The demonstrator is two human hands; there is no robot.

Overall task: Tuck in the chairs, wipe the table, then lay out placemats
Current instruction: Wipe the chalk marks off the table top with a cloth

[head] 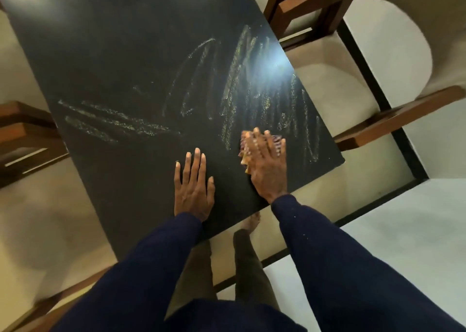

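A dark matte table (121, 54) fills the view, with wet wipe streaks across its near and right part. My left hand (193, 188) lies flat on the tabletop near the front edge, fingers straight and spread. My right hand (267, 165) presses a small orange-and-purple cloth (245, 152) onto the table close to the right corner, fingers straight over it. The cloth is blurred and mostly hidden under the hand. A wooden chair with a pale cushion (393, 122) stands at the table's right side. Another wooden chair (22, 140) shows at the left edge.
A third wooden chair frame (310, 6) sits at the upper right by the table edge. A wooden chair rail (63, 296) runs along the lower left. My legs and one bare foot (252, 222) stand on the pale floor just below the table's front edge.
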